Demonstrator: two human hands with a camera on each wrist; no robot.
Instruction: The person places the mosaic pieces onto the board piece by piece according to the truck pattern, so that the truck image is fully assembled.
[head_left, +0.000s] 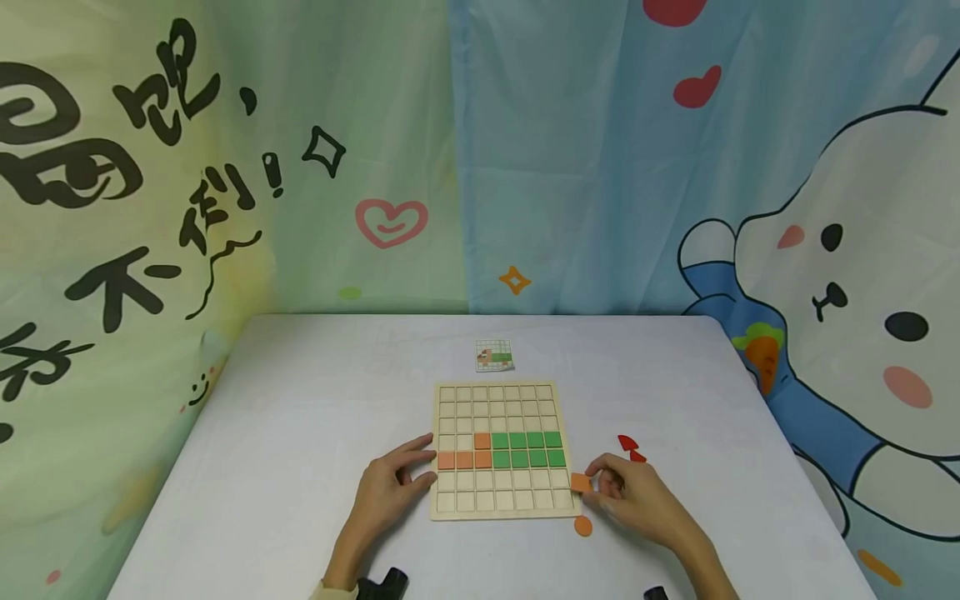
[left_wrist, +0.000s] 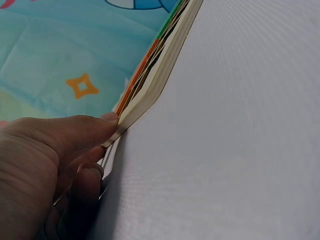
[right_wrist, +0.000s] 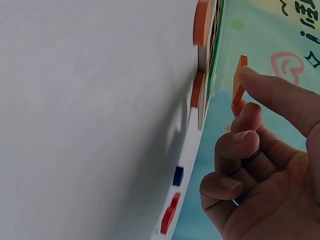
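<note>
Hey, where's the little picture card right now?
In the head view, the picture card lies on the white table, roughly centred just beyond the far edge of the gridded board.

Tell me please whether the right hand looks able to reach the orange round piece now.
Probably yes: the orange round piece lies uncovered near the right hand, though this hand pinches an orange tile, which may need releasing first.

Left hand (head_left: 386,486) extends its fingers (head_left: 409,447) apart from the thumb (left_wrist: 82,131), right hand (head_left: 632,493) pinching
</note>
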